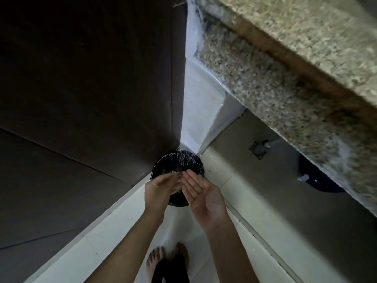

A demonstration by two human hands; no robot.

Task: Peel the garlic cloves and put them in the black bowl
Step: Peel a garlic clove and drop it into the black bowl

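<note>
I look down at a round bin lined with a black plastic bag (179,162) standing on the floor in a corner. My left hand (163,185) and my right hand (201,193) are held out over it, fingertips nearly touching. The right palm faces up and is flat and bare. The left hand is edge-on with its fingers extended; nothing shows in it. A few pale flecks lie inside the bag near my fingertips. No garlic cloves and no black bowl are in view.
A dark cabinet side (91,88) rises on the left. A speckled granite counter (295,58) overhangs on the right, with a pipe fitting (263,148) and a dark blue object (318,178) beneath it. My bare feet (167,260) stand on pale floor tiles.
</note>
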